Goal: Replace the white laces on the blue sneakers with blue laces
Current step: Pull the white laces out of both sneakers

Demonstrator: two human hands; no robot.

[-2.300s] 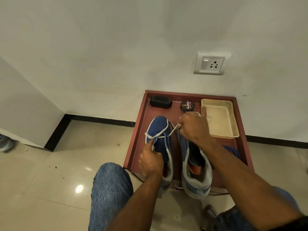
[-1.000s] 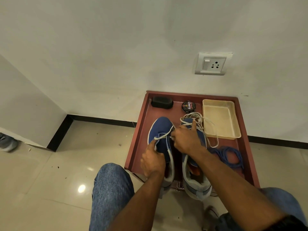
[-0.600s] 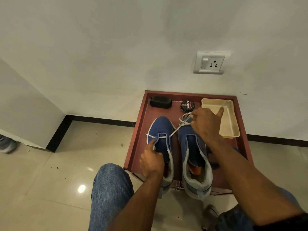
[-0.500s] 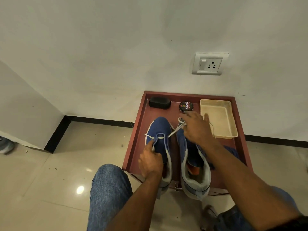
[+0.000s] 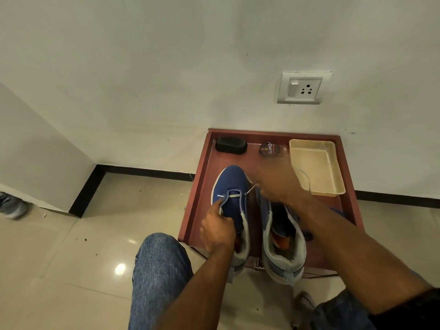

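On a reddish-brown wooden tray (image 5: 202, 182), the left hand (image 5: 217, 231) pinches the left blue fabric sneaker (image 5: 232, 186) steady while the blurred right hand (image 5: 279, 186) apparently grips its thin white lace (image 5: 250, 188), best drawn straight out through the last eyelets.

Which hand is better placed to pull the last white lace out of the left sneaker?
Probably the right hand. It is at the white lace where this leaves the left sneaker, though blur hides the grip. The left hand grips the sneaker's side and steadies it.
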